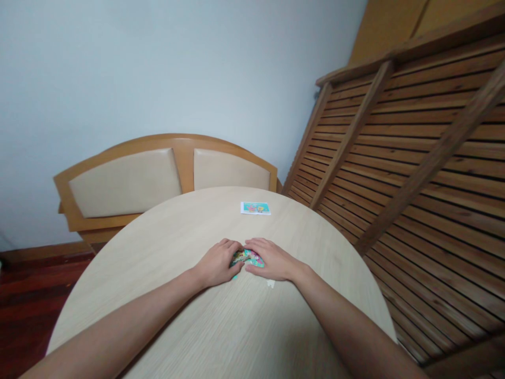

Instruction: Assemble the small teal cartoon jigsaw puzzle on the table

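A small heap of colourful jigsaw pieces [248, 257], mostly turquoise with pink and yellow, lies on the pale round table [197, 326]. My left hand [221, 262] curves around the heap from the left, its thumb and fingers on either side of the pieces. From the right my right hand [271, 260] cups the same heap, fingers at the far side and thumb at the near side. The fingertips of both hands almost meet. Parts of the heap are hidden under them. A small whitish piece [270, 283] lies apart, just below my right wrist.
Farther back on the table lies a picture card [255, 208] with a turquoise cartoon print and white border. Behind the table stands a wooden headboard [183, 158] with cream panels against a pale wall. A slatted wooden frame [414, 142] leans at the right.
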A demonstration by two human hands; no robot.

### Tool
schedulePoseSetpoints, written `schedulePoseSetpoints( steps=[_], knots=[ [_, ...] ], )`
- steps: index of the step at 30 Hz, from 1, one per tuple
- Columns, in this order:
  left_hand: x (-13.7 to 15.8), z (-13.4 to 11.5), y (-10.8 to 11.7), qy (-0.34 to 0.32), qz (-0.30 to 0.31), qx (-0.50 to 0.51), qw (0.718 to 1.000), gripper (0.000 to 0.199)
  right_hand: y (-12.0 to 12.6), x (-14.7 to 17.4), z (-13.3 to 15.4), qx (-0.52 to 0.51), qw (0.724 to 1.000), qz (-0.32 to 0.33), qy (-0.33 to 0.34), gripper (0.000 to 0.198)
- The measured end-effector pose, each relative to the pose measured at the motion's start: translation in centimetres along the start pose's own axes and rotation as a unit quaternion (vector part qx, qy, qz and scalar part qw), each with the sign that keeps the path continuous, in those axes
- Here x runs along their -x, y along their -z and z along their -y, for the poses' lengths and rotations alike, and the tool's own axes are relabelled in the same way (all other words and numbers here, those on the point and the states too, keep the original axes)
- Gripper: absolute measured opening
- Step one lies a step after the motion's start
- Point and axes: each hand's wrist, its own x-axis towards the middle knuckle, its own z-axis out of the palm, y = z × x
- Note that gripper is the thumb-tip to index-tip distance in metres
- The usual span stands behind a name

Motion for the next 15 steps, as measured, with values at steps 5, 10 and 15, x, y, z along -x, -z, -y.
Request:
schedulePoseSetpoints(
  steps=[5, 10, 15],
  knots=[
    [-0.2, 0.1, -0.4, 0.03, -0.012, 0.037, 0.999, 0.024, -0.5, -0.3, -0.4, -0.047, 0.999, -0.003, -0.021, 0.061],
    [-0.2, 0.2, -0.9, 0.028, -0.009, 0.084, 0.996, 0.025, -0.9, -0.6, 0.0, -0.061, 0.996, 0.001, -0.06, 0.044],
    [-0.3, 0.2, -1.0, 0.037, -0.028, 0.098, 0.994, 0.012, -1.1, -0.7, 0.4, -0.022, 0.997, -0.022, -0.065, 0.017]
  ],
)
